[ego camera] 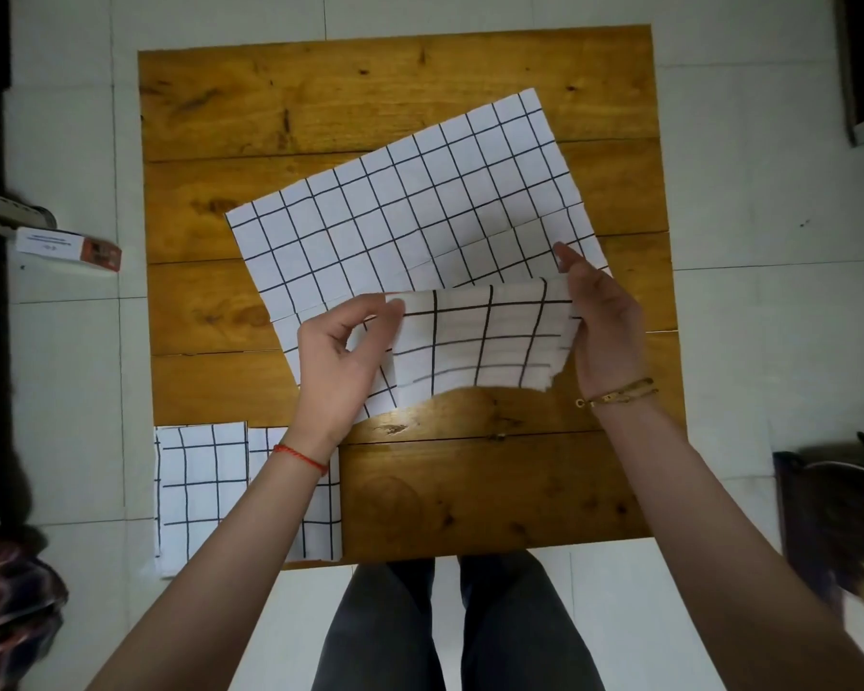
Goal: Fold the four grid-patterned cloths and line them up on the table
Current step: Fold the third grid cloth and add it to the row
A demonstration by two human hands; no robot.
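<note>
Left hand (pixel 337 349) and right hand (pixel 602 321) each pinch a near corner of the open grid cloth (pixel 410 216), lifting its near edge off the bench (pixel 495 491). Two folded cloths (pixel 200 486) lie under the left forearm.

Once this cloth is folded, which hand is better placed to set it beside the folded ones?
Left hand, probably: the folded cloths lie at the table's near-left corner, under that forearm.

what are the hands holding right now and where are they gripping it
Both the left hand and right hand hold the folded cloth by its two upper corners.
</note>
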